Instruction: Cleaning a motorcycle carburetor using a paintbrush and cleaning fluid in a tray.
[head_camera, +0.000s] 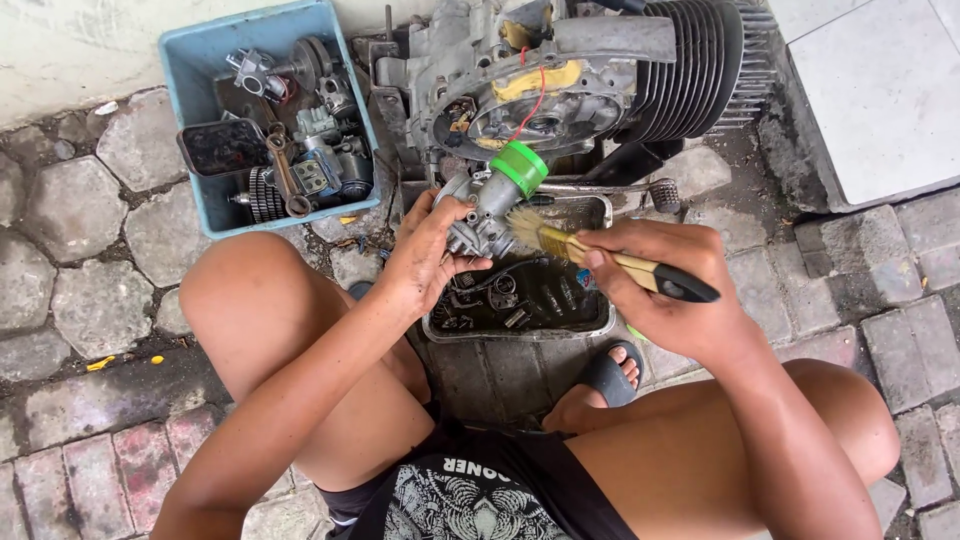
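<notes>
Rough grey paving stones (95, 300) make up the ground, with bare room along the left edge and below the person's knee. At upper left a blue plastic bin (190, 130) sits against the wall, crowded with greasy engine parts up to its rim. Just right of it, close to the bin's right wall, stands a dismantled engine (560, 70) with black cooling fins. The left hand (428, 255) is clenched around a grey metal carburetor (480, 215) with a green cap, held over the near-left corner of a metal tray (520, 330) of dark liquid and small parts. The right hand (665, 290) grasps a paintbrush (600, 260) by its wooden handle, bristles touching the carburetor. Pale tiles (880, 90) fill the upper right corner.
</notes>
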